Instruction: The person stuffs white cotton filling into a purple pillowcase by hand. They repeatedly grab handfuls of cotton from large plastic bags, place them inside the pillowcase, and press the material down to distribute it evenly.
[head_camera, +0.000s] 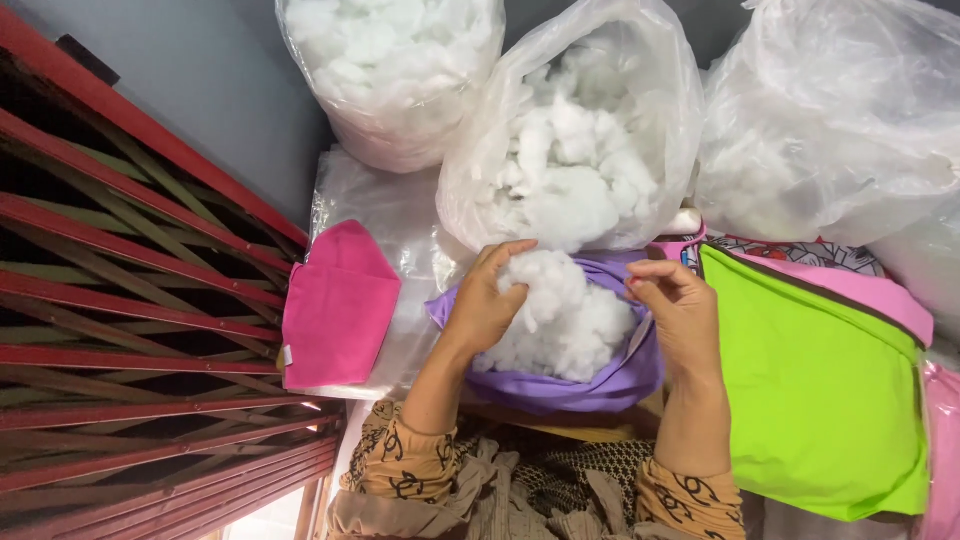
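Head view, and we're looking straight down at two hands busy in the middle of the frame.

— What's the left hand (487, 300) doing?

— It's pressed onto a white clump of stuffing (562, 315), fingers curled over the top of it, thumb and forefinger closed on the fluff. That clump sits inside a purple fabric cover (600, 385), centre of the frame, just above the person's lap.

— And the right hand (680, 315)?

— Just right of the stuffing, at the cover's edge, fingertips pinched together (whether there's purple cloth or a wisp of fibre between them, I can't tell from here).

— Plenty of supply around?

— Oh yes. Three clear plastic bags across the top: one at upper centre-left (390, 70) packed with white filling, a middle bag (570, 130) with its mouth open right above the hands, and a third at upper right (835, 110).

— Other covers?

— A pink fabric piece (338, 305) lies left of centre on clear plastic sheeting, well apart from the hands. A lime green cover (820, 390) fills the lower right, touching the right wrist's side, with a pink edge above it.

— And that far left?

— A red metal folding gate (130, 330), running down the whole left side.
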